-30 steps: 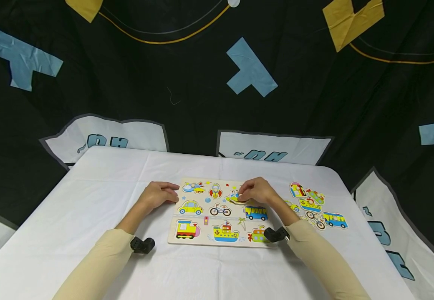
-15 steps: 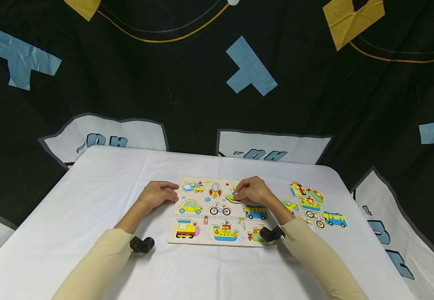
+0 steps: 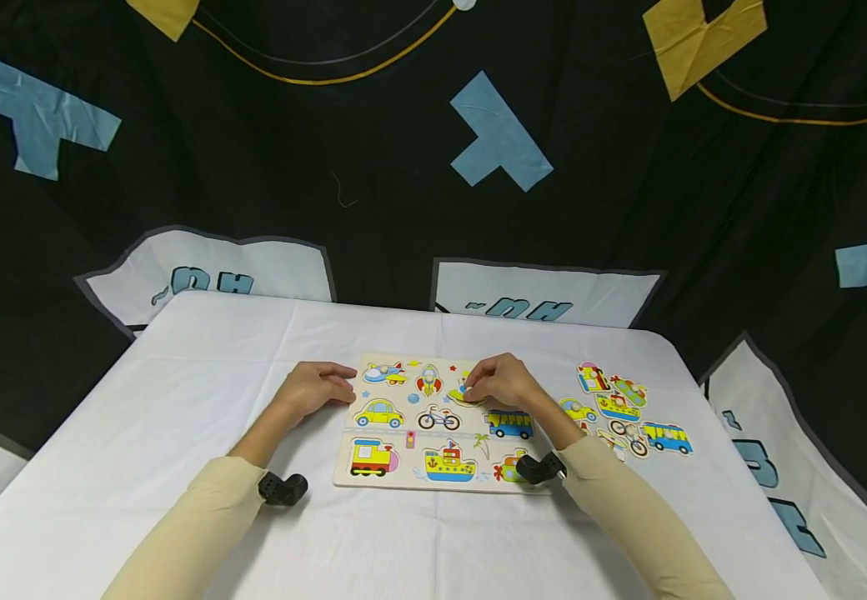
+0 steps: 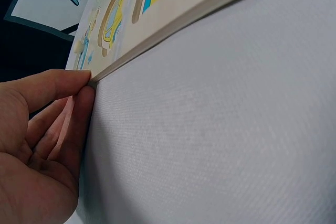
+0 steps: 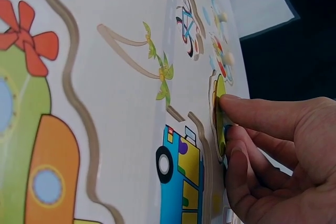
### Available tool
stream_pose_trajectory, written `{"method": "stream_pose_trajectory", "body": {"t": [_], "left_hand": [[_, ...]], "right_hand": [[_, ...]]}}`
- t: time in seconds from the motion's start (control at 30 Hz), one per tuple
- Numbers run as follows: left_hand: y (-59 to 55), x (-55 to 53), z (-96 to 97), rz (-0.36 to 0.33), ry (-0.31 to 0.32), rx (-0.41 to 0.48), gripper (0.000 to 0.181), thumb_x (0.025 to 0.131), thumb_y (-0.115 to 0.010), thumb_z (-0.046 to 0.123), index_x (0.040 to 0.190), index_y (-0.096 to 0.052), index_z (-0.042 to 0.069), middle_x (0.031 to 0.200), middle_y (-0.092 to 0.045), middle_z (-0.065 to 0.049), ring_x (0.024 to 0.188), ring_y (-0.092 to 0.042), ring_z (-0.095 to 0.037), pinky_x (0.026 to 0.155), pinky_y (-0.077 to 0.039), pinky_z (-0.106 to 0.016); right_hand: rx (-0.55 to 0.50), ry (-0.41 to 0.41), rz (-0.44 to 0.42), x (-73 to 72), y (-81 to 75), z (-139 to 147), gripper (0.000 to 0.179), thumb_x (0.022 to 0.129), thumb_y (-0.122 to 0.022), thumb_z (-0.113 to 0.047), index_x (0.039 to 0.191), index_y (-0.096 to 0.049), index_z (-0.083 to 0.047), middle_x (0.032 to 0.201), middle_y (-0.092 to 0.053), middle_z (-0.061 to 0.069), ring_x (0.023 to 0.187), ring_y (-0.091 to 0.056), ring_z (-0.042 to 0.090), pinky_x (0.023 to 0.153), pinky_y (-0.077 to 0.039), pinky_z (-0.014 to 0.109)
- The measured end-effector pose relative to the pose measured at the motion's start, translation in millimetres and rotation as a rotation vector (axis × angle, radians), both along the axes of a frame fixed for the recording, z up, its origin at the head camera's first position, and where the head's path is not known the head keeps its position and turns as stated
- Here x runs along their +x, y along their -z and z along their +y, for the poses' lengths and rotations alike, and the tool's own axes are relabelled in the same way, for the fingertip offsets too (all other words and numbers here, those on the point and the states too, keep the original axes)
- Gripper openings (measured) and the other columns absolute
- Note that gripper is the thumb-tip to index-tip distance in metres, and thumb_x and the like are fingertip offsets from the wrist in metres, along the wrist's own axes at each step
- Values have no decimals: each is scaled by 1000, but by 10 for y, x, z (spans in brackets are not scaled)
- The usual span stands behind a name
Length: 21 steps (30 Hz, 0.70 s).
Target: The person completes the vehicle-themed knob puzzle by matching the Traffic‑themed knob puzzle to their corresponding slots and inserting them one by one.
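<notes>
Two pieces, plane (image 3: pixel 384 373) and rocket (image 3: pixel 429 380), looked seated in the board (image 3: pixel 411 473); six loose pieces (image 3: pixel 617 407) were left on the bench (image 3: pixel 366 550). The right hand (image 3: pixel 506 382) pinched a green piece (image 5: pixel 219 124), not yet flush, upper right; the left hand (image 3: pixel 309 389) lay relaxed against the board.

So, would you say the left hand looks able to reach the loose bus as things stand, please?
Probably not easily: the left hand is at the left edge of the board, the loose bus lies past its right side, and the right forearm crosses between.
</notes>
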<state>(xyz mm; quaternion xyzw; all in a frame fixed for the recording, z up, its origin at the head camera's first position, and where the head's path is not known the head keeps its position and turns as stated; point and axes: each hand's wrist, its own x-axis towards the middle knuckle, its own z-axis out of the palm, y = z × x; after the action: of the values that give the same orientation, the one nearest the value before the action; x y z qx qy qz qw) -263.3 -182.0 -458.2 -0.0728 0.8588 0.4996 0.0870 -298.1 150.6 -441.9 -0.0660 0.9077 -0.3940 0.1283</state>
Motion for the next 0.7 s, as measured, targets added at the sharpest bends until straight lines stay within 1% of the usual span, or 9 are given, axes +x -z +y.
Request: {"method": "stream_pose_trajectory", "body": {"t": [0.3,0.47,0.7], "left_hand": [[0,-14,1,-21,-3,-13,47,81,-80,13,127,-69,6,84,-73,-3,75,-65,-15,76,-50,-26],[-11,-13,5,-47,-10,-18,47,83,-79,14,129,-69,8,86,-73,-4,76,-66,-16,78,-49,-27],[-10,-10,9,-33,-4,-12,47,83,-79,13,128,-69,7,85,-74,-3,76,-65,-15,78,-50,-28]], "right_hand": [[6,-2,9,-17,52,10,15,76,-88,-19,82,-76,-13,80,-72,1,74,-61,18,65,-45,27],[7,-4,11,-15,63,7,15,77,-88,-20,83,-76,-13,81,-72,1,74,-61,18,65,-45,28],[9,-10,13,-17,67,19,16,76,-88,-22,85,-76,-14,82,-71,0,75,-60,17,66,-45,27]]}}
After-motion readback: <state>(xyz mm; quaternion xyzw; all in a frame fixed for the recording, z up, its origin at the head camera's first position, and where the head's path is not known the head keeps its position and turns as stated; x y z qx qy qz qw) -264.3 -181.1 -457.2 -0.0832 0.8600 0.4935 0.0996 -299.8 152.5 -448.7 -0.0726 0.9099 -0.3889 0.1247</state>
